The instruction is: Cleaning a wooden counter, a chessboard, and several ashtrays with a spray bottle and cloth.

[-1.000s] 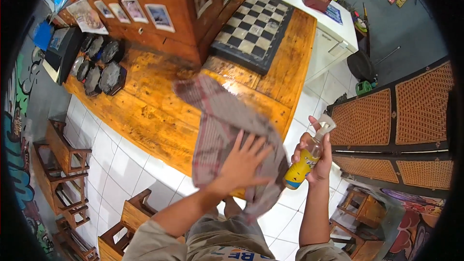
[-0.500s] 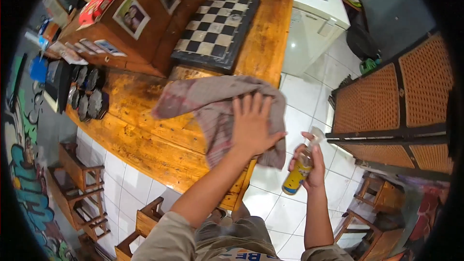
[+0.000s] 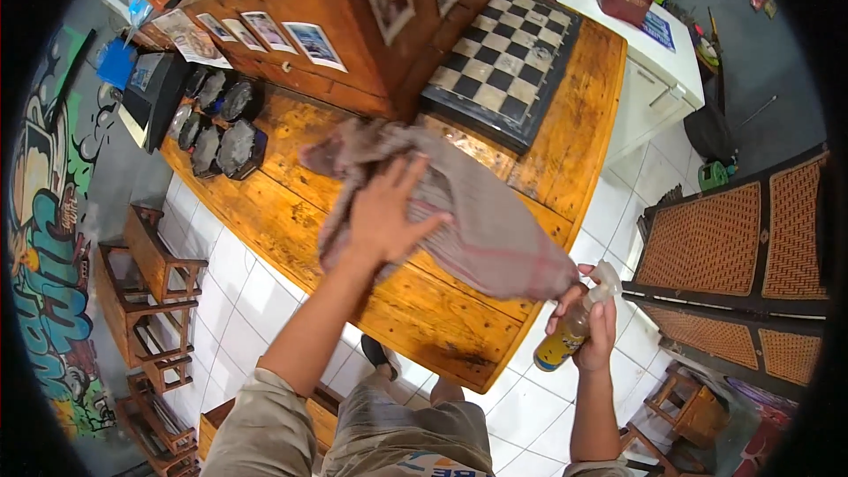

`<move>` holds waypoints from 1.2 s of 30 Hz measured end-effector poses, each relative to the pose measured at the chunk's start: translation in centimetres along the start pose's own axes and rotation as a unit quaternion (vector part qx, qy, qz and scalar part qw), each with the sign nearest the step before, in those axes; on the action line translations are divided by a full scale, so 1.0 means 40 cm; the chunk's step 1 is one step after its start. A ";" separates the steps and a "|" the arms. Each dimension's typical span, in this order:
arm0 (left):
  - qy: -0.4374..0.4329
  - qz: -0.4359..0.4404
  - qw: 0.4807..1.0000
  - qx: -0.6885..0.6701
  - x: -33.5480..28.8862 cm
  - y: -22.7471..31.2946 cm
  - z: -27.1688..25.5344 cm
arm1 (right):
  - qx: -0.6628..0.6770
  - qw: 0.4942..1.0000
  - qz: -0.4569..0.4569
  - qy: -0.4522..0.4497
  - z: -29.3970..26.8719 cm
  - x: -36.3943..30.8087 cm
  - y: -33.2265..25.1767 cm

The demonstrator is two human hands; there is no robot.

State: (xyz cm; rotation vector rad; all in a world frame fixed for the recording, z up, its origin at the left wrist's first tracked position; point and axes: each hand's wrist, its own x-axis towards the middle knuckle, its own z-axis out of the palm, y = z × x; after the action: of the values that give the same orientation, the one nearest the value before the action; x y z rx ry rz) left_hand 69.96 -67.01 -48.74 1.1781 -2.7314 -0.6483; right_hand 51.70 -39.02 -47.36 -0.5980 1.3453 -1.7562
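Observation:
My left hand (image 3: 389,216) lies flat with fingers spread on a brownish-grey cloth (image 3: 486,234) with reddish stripes. The cloth is bunched under the palm and stretches toward the right edge of the wooden table (image 3: 455,336). Past that edge, my right hand (image 3: 599,331) is wrapped round a spray bottle (image 3: 565,336) with a clear body, a yellow label and a whitish trigger head. The bottle is tilted, and the cloth's right corner comes close to it; whether they touch I cannot tell.
A checkered board (image 3: 508,62) sits beside a wooden cabinet (image 3: 327,26) at the table's far side. Several dark octagonal containers (image 3: 238,150) stand at the left end. A white freezer (image 3: 654,62) is behind, a woven-panel divider (image 3: 707,238) at right, wooden stools (image 3: 150,300) at left.
My left hand has slid the cloth leftward over the table, away from the right edge, and the cloth has folded differently. The right hand still grips the bottle. The view has shifted left.

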 end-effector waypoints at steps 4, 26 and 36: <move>0.092 0.081 0.984 0.128 -0.054 -0.184 -0.050 | 0.058 0.996 0.035 -0.061 0.193 0.082 -0.041; 0.178 -0.127 0.959 -0.180 0.197 -0.467 -0.135 | -0.011 0.991 0.041 -0.123 0.784 0.403 0.043; 0.064 0.045 0.994 0.071 0.063 -0.271 -0.102 | 0.017 0.991 0.046 0.124 0.518 0.249 0.053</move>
State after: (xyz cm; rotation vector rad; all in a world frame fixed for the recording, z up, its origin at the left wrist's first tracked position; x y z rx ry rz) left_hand 76.51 -76.83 -49.79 1.0748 -2.7401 -0.3595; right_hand 62.96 -58.89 -43.91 -0.2997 1.4825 -1.8185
